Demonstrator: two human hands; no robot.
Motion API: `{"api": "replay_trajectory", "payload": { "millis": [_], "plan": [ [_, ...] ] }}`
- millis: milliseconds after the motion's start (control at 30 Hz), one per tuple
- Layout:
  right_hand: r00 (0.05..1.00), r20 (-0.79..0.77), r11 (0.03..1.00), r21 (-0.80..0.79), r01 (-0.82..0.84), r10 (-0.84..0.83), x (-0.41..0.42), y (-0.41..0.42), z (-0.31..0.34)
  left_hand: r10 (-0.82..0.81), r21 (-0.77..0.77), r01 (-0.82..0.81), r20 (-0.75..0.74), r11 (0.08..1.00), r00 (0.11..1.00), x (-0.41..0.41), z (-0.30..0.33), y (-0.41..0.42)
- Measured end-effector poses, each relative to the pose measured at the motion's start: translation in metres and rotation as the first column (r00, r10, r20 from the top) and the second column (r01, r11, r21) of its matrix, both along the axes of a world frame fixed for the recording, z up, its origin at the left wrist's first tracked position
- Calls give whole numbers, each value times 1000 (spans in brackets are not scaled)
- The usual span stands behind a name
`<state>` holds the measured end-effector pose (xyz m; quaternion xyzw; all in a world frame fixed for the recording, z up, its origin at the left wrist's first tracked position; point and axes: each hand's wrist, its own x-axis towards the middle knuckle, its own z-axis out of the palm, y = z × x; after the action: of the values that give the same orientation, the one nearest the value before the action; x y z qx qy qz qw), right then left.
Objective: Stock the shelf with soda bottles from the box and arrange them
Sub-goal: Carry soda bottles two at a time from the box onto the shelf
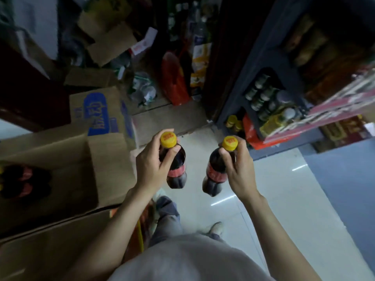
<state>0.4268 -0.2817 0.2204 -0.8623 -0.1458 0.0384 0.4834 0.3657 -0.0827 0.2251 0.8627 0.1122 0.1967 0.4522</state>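
The left hand (151,162) has its fingers (171,154) curled round the neck of a cola bottle (176,169), thumb pressed just under the yellow cap (168,140). The right hand (238,167) does the same with a second cola bottle (214,174), fingertips pinching the neck below its own yellow cap (230,142). Both bottles hang upright over the pale tiled floor (274,189), apart from each other, red labels facing inward.

Out to the left of the left hand sits the open cardboard box (67,171), more dark bottles (24,179) inside (too dim to count). Beyond the right hand stands the shelf (263,94), already stocked with cans and yellow-capped bottles (233,122) on its lowest level. Past both hands, further cartons, one printed blue (99,114), crowd the floor.
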Motion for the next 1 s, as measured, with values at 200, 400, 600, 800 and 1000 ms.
{"api": "replay_trajectory", "payload": {
  "millis": [200, 400, 600, 800, 1000],
  "plan": [
    [997, 73, 999, -41, 19, -16, 18, -143, 25, -79, -61, 87, 116, 994, 990, 34, 28, -131],
    [969, 247, 995, -88, 47, -24, 74, -229, 73, -147, -105, 172, 214, 979, 966, 90, 79, -220],
    [932, 354, 995, 91, 47, -76, 163, -274, 139, -181, -80, 235, 420, 969, 889, 175, 133, -276],
    [874, 482, 975, 213, -55, -56, 255, -301, 207, -139, -38, 218, 661, 975, 738, 255, 183, -320],
    [836, 549, 902, 372, -219, -24, 335, -328, 271, -157, 106, 116, 714, 988, 682, 321, 247, -348]
  ]
}}
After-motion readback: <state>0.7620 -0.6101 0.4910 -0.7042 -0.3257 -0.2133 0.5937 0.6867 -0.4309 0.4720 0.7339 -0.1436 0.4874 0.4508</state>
